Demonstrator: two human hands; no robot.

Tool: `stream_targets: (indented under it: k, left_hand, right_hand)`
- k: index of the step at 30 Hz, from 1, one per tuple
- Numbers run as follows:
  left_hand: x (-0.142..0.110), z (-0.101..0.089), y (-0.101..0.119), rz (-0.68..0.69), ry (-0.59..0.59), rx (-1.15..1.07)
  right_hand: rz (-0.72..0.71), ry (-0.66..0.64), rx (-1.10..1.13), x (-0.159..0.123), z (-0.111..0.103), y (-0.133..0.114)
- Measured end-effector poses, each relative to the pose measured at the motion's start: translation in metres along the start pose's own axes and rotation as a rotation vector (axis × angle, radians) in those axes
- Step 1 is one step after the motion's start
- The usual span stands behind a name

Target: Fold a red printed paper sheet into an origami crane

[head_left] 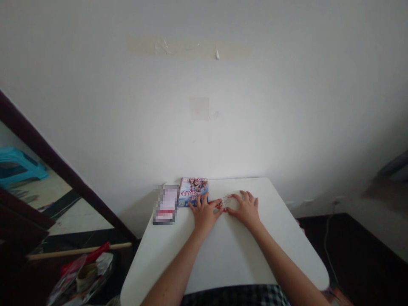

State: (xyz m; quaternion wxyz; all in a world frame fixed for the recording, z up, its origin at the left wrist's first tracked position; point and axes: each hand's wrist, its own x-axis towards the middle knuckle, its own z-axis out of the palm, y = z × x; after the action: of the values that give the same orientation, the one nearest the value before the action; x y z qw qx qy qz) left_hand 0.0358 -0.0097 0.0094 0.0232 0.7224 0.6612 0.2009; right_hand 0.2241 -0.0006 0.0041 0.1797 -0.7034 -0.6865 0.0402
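Observation:
A small, partly see-through packet with red markings (226, 202) lies on the white table between my hands. My left hand (204, 216) has its thumb and index finger at the packet's left end, and its other fingers spread toward the booklet. At the right end, my right hand (247, 209) grips the packet between thumb and index finger, the remaining fingers stretched out. A colourful booklet or flat box (193, 189) with pictured figures and red lettering sits just beyond my left fingertips. What exactly the packet contains is too small to make out.
A pixelated phone-like object (167, 206) rests at the left edge of the white table (223, 263). The wall (270, 106) stands directly behind. On the floor at left are a bag of things (86, 276) and a wooden stick (79, 251); a blue stool (24, 165) shows behind a dark frame.

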Motion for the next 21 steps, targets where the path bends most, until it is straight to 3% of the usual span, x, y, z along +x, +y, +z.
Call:
stream_targets:
  k: [8, 21]
  left_hand:
    - [0.0, 0.0008, -0.0004, 0.007, 0.018, 0.001]
    - [0.0006, 0.0003, -0.0018, 0.034, 0.039, 0.004]
  right_hand:
    - [-0.022, -0.033, -0.039, -0.0016, 0.0034, 0.0018]
    - [-0.084, 0.096, 0.086, -0.0032, 0.0034, 0.009]
